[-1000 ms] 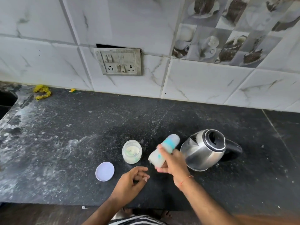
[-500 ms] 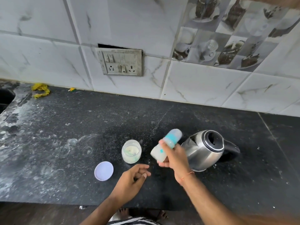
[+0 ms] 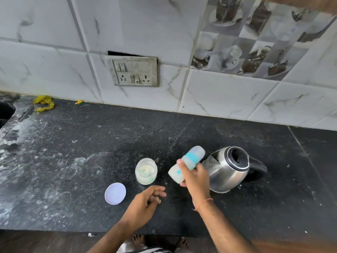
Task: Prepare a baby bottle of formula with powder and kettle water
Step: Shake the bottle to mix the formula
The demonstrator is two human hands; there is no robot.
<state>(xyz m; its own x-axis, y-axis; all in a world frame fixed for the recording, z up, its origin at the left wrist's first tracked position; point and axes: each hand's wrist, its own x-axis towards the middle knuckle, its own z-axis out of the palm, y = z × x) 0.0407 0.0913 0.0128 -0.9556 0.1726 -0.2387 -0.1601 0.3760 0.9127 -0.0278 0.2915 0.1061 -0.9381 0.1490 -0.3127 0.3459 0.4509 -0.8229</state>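
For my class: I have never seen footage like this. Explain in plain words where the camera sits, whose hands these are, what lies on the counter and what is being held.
There is no machine here. The picture comes from one wide-angle camera worn on a person's head, looking forward and down, so the two arms reaching in from the bottom are that person's own.

The right hand grips a capped baby bottle with a teal band, tilted above the dark counter. The left hand holds nothing; its fingers are loosely curled low over the counter.

On the counter stand a small open jar with pale powder inside and, on the right, a steel kettle with its lid opening uncovered. A round white lid lies flat in front of the jar. On the tiled wall behind is a switch plate.
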